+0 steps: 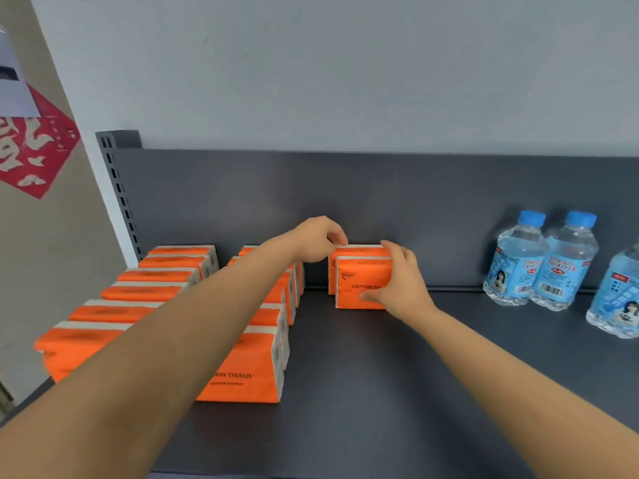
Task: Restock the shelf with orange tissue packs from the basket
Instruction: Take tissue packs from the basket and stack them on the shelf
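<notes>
Two orange tissue packs stand upright at the back of the dark shelf (380,392), the front pack (356,283) against a rear pack (359,251). My right hand (397,285) grips the front pack's right side, thumb across its face. My left hand (318,240) pinches the top left corner of the rear pack. Two rows of several orange packs fill the shelf's left: a far-left row (138,292) and a middle row (252,375), partly hidden behind my left forearm. The basket is out of view.
Three water bottles with blue caps (518,261) stand at the shelf's right. The dark back panel (380,195) rises behind the packs, with a slotted upright (117,188) at the left. A red paper decoration (31,150) hangs on the left wall.
</notes>
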